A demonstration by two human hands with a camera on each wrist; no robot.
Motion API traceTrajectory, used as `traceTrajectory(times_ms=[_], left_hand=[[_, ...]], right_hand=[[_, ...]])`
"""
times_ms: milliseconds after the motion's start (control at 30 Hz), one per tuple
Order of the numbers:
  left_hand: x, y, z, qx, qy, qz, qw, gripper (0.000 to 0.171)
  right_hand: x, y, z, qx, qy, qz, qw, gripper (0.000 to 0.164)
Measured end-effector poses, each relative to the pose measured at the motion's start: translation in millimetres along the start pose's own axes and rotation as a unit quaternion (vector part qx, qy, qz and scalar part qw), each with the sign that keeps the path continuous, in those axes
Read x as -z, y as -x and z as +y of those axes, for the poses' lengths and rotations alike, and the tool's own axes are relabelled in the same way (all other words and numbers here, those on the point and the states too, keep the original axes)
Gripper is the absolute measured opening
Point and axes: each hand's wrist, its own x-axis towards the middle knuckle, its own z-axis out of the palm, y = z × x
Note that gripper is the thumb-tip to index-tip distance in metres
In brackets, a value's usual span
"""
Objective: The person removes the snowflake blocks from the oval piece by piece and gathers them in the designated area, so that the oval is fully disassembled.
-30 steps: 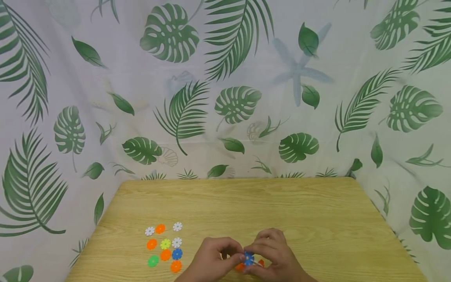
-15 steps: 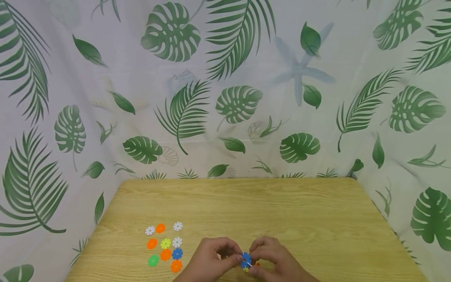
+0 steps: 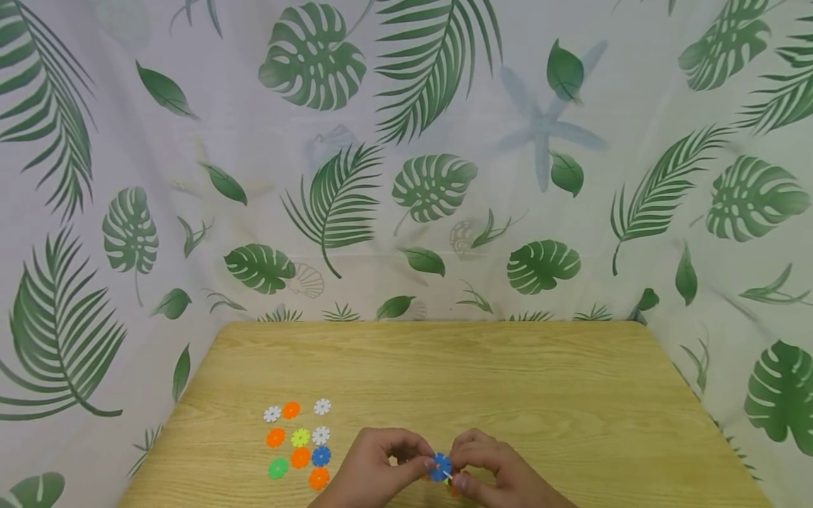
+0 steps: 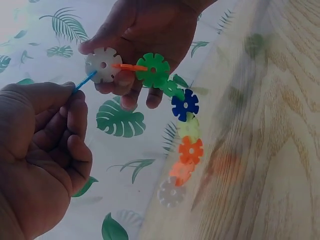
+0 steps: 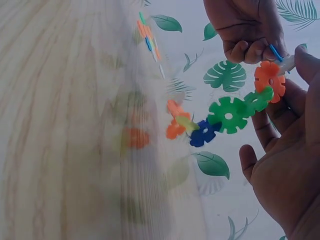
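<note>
My left hand [image 3: 381, 462] pinches a blue notched disc [image 3: 440, 466] between thumb and forefinger. Seen edge-on in the left wrist view, that disc meets the rim of a white notched disc [image 4: 102, 70]; how deeply it is slotted cannot be told. My right hand [image 3: 498, 466] grips the white disc, which is the near end of a linked chain. Along the chain come an orange disc [image 4: 129, 67], green discs [image 4: 153, 71], a dark blue disc [image 4: 185, 105], a yellow disc [image 4: 189, 129] and more orange ones [image 4: 191, 150]. A whitish disc [image 4: 171, 194] ends it.
Loose notched discs lie flat at the table's left: white [image 3: 322, 406], orange [image 3: 275, 438], yellow [image 3: 300, 437], green [image 3: 277, 468] and blue [image 3: 321, 456] ones. The wood-grain table [image 3: 540, 381] stretches back to a leaf-patterned curtain [image 3: 356, 212].
Both hands stay close together. The blue disc has shifted slightly left and turned its face more toward the head camera, while the right hand's fingers have moved a little lower. Loose discs are unmoved.
</note>
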Motion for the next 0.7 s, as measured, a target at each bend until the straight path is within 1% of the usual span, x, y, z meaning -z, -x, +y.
traceTrajectory(times_ms=[33, 133, 200, 267, 333, 400, 533, 600, 700], left_hand=[[0.9, 0.8, 0.2, 0.006, 0.002, 0.009, 0.9999, 0.010], [7.5, 2.9, 2.4, 0.016, 0.006, 0.042, 0.9990, 0.011], [14.4, 3.9, 4.7, 0.012, 0.002, 0.061, 0.9981, 0.010], [20.5, 3.9, 6.5, 0.006, -0.008, 0.072, 0.9973, 0.010], [23.8, 4.3, 6.7, 0.003, -0.017, 0.075, 0.9971, 0.009], [24.6, 5.5, 5.6, 0.010, -0.020, 0.077, 0.9968, 0.009], [24.3, 8.8, 1.4, 0.019, -0.019, 0.081, 0.9964, 0.009], [25.0, 9.8, -1.0, 0.017, -0.021, 0.083, 0.9962, 0.009], [27.7, 11.0, -4.1, 0.011, -0.026, 0.086, 0.9959, 0.008]], right_hand=[[-0.1, 0.2, -0.1, 0.001, 0.006, 0.002, 1.000, 0.036], [1.4, 3.7, -1.3, -0.014, 0.028, 0.008, 0.999, 0.036], [3.5, 7.4, -0.3, -0.017, 0.041, 0.013, 0.999, 0.036], [5.8, 10.3, 0.3, -0.024, 0.044, 0.019, 0.999, 0.038], [6.8, 11.4, 2.0, -0.019, 0.044, 0.023, 0.999, 0.040], [6.8, 11.1, 2.4, -0.015, 0.042, 0.027, 0.999, 0.041], [5.5, 10.3, 1.0, -0.022, 0.037, 0.034, 0.998, 0.041], [5.0, 10.0, 0.1, -0.018, 0.039, 0.038, 0.998, 0.043], [5.2, 10.1, -1.7, -0.026, 0.041, 0.044, 0.998, 0.043]])
